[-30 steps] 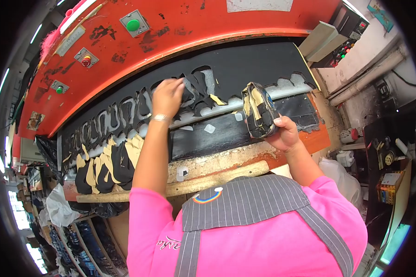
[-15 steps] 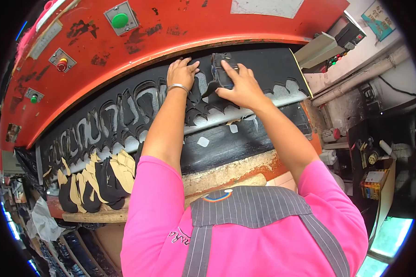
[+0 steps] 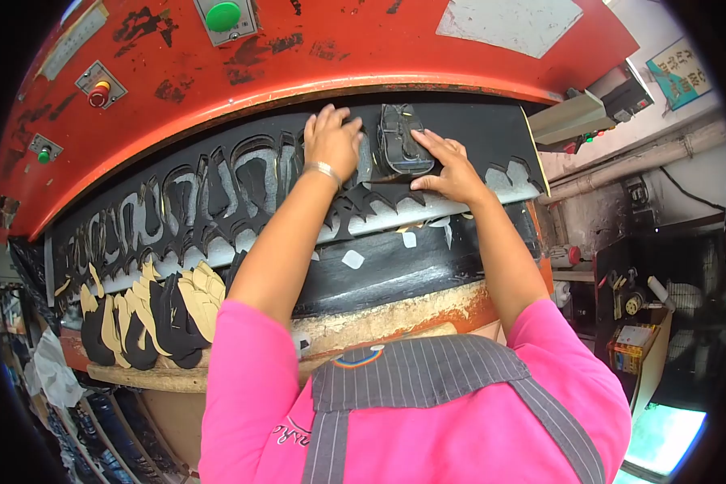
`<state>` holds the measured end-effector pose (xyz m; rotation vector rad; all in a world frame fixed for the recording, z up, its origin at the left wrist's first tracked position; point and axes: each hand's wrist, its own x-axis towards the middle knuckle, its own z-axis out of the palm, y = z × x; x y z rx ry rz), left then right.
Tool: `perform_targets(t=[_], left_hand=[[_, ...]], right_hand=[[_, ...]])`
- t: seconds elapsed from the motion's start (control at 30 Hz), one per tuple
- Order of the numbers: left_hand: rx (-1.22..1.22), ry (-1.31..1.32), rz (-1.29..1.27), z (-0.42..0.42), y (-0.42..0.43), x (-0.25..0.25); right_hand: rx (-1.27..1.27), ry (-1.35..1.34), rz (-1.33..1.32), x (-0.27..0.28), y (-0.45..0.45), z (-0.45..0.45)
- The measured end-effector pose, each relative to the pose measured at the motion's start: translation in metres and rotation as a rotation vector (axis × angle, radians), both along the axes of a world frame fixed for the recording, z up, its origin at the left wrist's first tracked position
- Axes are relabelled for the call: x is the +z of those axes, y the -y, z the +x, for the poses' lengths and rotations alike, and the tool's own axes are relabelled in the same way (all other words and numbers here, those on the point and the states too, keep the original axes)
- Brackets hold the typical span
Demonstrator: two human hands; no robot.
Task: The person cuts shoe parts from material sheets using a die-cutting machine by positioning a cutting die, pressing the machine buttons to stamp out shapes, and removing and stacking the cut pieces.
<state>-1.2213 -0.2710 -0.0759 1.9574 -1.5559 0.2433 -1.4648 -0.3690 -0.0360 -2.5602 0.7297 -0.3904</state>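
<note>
A dark, shoe-upper-shaped cutting die (image 3: 403,145) lies on a black sheet of material (image 3: 480,121). My right hand (image 3: 457,171) grips the die's right side, fingertips at its upper edge and thumb near its lower corner. Left of the die, my left hand (image 3: 332,145) is over the sheet with its fingers stretched out, slightly blurred; whether it touches something there I cannot tell. Rows of curved cut-outs (image 3: 254,165) run leftward through the sheet, with grey board showing through them.
The red machine body (image 3: 339,48) with a green button (image 3: 223,16) and red knob (image 3: 99,94) rises behind the sheet. Black and beige cut pieces (image 3: 165,315) hang in a pile at the front left. White scraps (image 3: 352,259) lie on the black front ledge (image 3: 379,278).
The die has gone from tilted in my right hand to lying flat on the sheet. My right hand has shifted to its right side. My left hand has moved slightly right; the view has shifted.
</note>
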Motion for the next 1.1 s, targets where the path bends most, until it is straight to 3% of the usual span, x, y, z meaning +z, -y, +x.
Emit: perform_targets(t=[0.1, 0.2, 0.7, 0.83, 0.9, 0.93, 1.0, 1.1], left_hand=[[-0.088, -0.194, 0.403, -0.035, -0.047, 0.041], [-0.057, -0.115, 0.162, -0.058, -0.064, 0.012], [-0.065, 0.012, 0.129, -0.056, -0.059, 0.016], [-0.164, -0.204, 0.079, -0.042, -0.075, 0.028], [-0.249, -0.291, -0.174, -0.01, -0.104, 0.059], [-0.193, -0.268, -0.215, 0.011, -0.134, 0.088], [0.188, -0.31, -0.343, 0.055, -0.194, 0.118], [0.557, -0.203, -0.679, 0.168, -0.28, 0.124]], right_hand=[[0.04, -0.007, 0.082, -0.003, 0.011, -0.003], [0.072, -0.035, 0.073, 0.005, 0.009, 0.0], [0.13, -0.108, 0.008, 0.009, 0.015, 0.006], [0.145, -0.163, -0.039, 0.02, 0.011, 0.011], [0.028, -0.182, -0.071, 0.04, -0.005, 0.002], [-0.038, -0.105, -0.062, 0.051, -0.021, 0.004], [-0.111, 0.09, -0.084, 0.067, -0.054, 0.013], [0.136, 0.346, 0.035, 0.111, -0.129, 0.063]])
